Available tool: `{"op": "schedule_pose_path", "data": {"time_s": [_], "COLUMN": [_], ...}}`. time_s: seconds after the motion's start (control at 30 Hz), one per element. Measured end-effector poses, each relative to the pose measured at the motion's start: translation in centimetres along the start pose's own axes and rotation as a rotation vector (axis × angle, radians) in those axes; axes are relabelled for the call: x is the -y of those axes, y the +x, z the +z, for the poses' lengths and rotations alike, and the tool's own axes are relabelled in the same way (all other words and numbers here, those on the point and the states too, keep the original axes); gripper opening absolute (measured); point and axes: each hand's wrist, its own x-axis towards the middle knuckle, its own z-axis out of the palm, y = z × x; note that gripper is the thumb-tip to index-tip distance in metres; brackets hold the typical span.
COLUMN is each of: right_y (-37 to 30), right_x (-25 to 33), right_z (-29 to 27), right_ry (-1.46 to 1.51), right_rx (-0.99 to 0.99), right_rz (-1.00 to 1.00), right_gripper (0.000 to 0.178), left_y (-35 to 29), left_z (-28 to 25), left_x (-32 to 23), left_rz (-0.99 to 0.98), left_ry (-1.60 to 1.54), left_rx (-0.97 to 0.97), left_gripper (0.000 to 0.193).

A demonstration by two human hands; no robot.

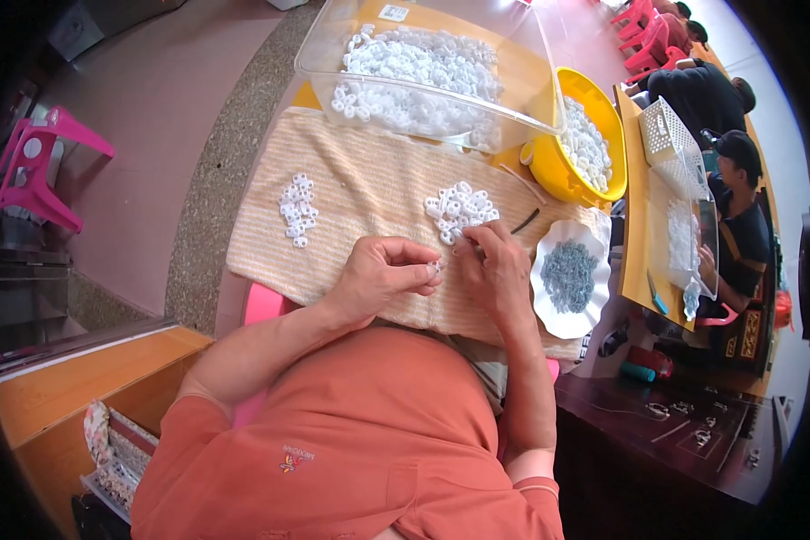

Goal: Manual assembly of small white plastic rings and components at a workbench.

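Observation:
My left hand (384,277) is closed in a pinch over the striped cloth. Between its thumb and forefinger sits a small white plastic part (435,265), mostly covered by the fingertips. My right hand (495,267) reaches to the near edge of a loose pile of small white plastic parts with holes (460,209). Its thumb and fingers are drawn together there; what they hold, if anything, is hidden. Farther left lies a smaller group of the same white parts (298,211). Just right of my right hand stands a white wavy-rimmed dish (549,309) holding many small grey-blue pieces (570,276).
A clear plastic bin (522,121) of white parts stands at the cloth's far edge. Beside it is a yellow basin (615,117) with more. A thin dark stick (525,221) lies near the dish. To the right, people sit at another table (637,243); a pink stool (40,171) stands left.

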Motion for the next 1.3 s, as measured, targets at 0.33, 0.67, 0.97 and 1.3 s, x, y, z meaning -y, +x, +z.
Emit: {"op": "schedule_pose_path", "data": {"time_s": [0.33, 0.67, 0.97, 1.3], "right_y": [-1.7, -2.6, -3.5, -4.2], "right_x": [-0.2, -1.1, -0.9, 0.3], "right_z": [-1.0, -1.7, -1.6, -2.2], "right_ry": [0.633, 0.908, 0.838, -0.248], "right_rx": [-0.046, -0.078, -0.015, 0.025], "right_rz": [0.357, 0.532, 0.537, -0.258], "right_gripper": [0.013, 0.020, 0.017, 0.027], "left_y": [-0.1, -0.1, -0.2, 0.0], "left_z": [0.1, 0.1, 0.1, 0.0], "left_x": [-0.3, -0.4, -0.3, -0.3], "left_rz": [0.011, 0.005, 0.001, 0.003], "left_ry": [0.023, 0.000, 0.002, 0.028], "left_rx": [-0.009, -0.013, -0.017, -0.013], "left_gripper": [0.017, 0.018, 0.019, 0.017]}}
